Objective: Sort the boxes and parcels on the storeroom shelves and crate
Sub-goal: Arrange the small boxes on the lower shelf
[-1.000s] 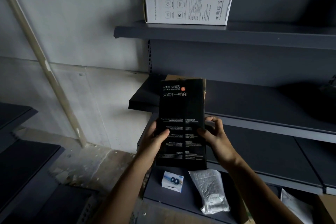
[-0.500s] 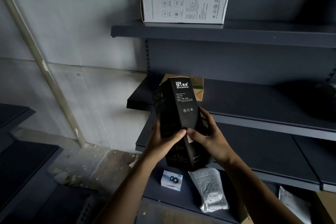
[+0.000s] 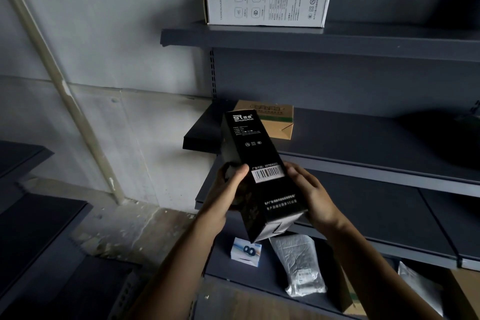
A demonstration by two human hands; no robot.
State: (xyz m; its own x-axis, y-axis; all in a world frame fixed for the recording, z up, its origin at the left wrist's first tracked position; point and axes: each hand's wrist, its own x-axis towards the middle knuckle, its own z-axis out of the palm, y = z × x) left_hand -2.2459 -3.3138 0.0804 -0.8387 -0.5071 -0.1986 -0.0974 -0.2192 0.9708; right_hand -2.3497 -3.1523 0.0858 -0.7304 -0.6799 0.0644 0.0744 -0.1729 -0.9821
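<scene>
A tall black hair drier box with a white barcode label is held tilted in front of the grey shelves. My left hand grips its left side, thumb on the front near the barcode. My right hand holds its right side low down, fingers partly behind the box. A white box lies on the top shelf. A brown carton sits on the middle shelf, partly hidden by the black box.
On the bottom shelf lie a small white and blue box and a silver plastic parcel. Another pale parcel and a brown carton edge show at lower right. A pale pipe runs down the wall. Dark shelving stands at left.
The black box has been turned in my hands from its wide printed face to the narrow barcode side, and it now leans further left at the top. Both hands shifted their hold.
</scene>
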